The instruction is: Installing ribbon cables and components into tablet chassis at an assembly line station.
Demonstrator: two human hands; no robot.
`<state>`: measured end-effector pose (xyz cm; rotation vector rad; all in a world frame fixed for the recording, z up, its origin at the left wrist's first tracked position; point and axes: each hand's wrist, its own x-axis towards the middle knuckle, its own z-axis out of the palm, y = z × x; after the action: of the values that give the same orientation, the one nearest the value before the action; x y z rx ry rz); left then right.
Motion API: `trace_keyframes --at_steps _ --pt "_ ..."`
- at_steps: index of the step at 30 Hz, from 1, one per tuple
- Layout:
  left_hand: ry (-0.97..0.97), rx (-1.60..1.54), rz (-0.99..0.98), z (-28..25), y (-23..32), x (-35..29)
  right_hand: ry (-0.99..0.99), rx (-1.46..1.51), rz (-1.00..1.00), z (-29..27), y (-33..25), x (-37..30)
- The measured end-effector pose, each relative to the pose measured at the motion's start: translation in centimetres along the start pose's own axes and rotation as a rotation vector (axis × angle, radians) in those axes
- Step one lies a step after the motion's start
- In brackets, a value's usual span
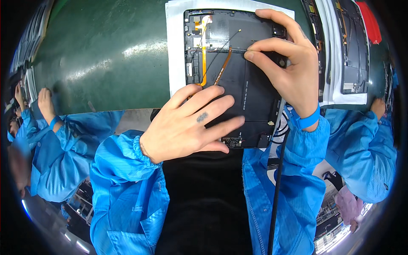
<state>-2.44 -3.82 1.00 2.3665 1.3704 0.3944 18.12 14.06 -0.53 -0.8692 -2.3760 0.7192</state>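
Observation:
An opened tablet housing [263,85], black inside, lies on a white sheet [175,51] in front of me. My left hand [195,117] rests over its lower left part, fingers spread. An orange flex cable [204,63] runs along the housing's left side and disappears beneath these fingers. Beside it, a narrower brown flex cable [224,67] slants up from my fingertips. A thin black wire [225,44] crosses the upper part. Above the housing's right half, my right hand [293,59] pinches thumb and index finger together; anything between them is too small to make out.
The green tabletop [106,51] stretches to the left, with stacked panels [32,38] at its far end. Another tablet housing [355,63] and a red object [369,23] lie at right. Co-workers' hands [45,102] appear on both sides. A black cord [278,182] hangs near my right wrist strap [307,120].

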Motion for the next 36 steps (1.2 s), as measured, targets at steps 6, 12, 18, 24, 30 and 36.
trace_keyframes --at_steps 6,12,18,24,30,36 --pt "0.026 0.047 -0.009 -0.3 -0.1 0.9 0.007 0.018 0.009 -0.3 0.0 0.1" --pt "0.087 0.112 -0.107 -1.0 0.4 1.3 0.01 -0.005 0.009 -0.5 -0.2 0.2" --pt "0.116 0.102 -0.174 -0.9 -0.2 2.1 0.017 0.003 0.009 -0.5 -0.3 0.1" --pt "0.087 0.166 -0.207 -1.0 -0.3 3.0 0.021 0.012 -0.004 -0.4 0.1 0.1" --pt "0.103 0.211 -0.241 -1.0 -0.2 3.6 0.017 0.008 -0.005 -0.4 0.0 0.2" --pt "0.112 0.211 -0.244 -0.7 -0.2 3.7 0.015 0.017 0.01 -0.2 0.1 0.2"
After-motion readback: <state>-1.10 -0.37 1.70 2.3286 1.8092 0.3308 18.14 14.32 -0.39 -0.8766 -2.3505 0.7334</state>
